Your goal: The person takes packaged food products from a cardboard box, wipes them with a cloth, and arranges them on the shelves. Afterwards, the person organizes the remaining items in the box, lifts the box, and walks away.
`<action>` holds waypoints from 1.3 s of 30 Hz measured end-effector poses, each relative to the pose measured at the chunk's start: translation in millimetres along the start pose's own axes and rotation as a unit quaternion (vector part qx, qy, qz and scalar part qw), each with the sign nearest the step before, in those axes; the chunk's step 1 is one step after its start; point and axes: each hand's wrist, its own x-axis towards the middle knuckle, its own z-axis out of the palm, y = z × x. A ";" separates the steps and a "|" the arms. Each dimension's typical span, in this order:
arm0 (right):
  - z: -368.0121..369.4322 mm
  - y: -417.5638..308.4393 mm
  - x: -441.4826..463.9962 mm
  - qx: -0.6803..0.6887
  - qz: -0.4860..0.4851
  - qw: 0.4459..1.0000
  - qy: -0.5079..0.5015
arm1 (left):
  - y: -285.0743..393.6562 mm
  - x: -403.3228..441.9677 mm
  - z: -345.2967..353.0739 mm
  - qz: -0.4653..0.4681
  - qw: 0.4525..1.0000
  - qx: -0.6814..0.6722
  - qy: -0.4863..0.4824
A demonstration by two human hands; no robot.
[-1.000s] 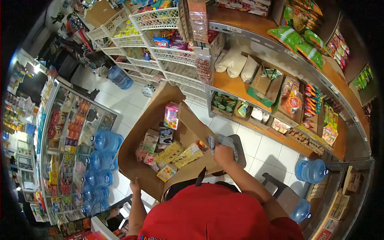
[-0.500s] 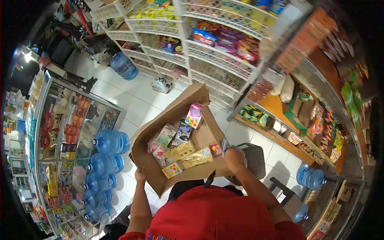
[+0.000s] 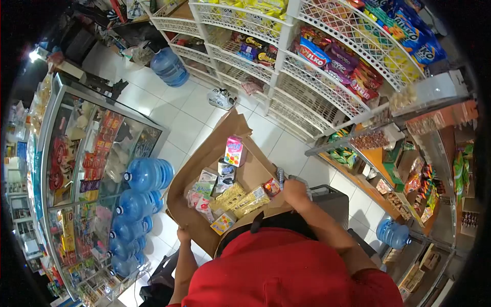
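Note:
An open cardboard box is held in front of my red shirt. My left hand is closed on its near left edge. On the right, my right hand grips the box's side, beside a grey checked cloth at the rim. Inside lie a pink carton, a dark carton, a pale green pack, pink packs, two clear packs of yellowish noodles, a small yellow box and a red packet.
Blue water jugs line the glass display case on the left. White wire shelves with snack bags stand ahead. Wooden shelves fill the right side, near a grey stool. A white plastic bag lies on the tiles.
My view has turned and shifted, bringing the snack shelves more into sight. The box sits closer to my body, its near edge partly hidden by my shirt. Both hands keep their hold.

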 end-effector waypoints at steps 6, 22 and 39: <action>-22.5 -25.8 55.7 0.001 -0.003 1.000 -0.021 | 13.8 15.0 -3.7 -0.038 0.998 -0.045 0.026; -31.7 -63.9 114.4 0.085 0.059 0.994 -0.038 | 105.2 193.8 -51.3 0.082 0.996 -0.024 0.017; 28.6 -242.0 78.0 0.094 0.244 0.964 -0.048 | 61.8 364.4 -121.3 0.159 0.937 0.299 -0.086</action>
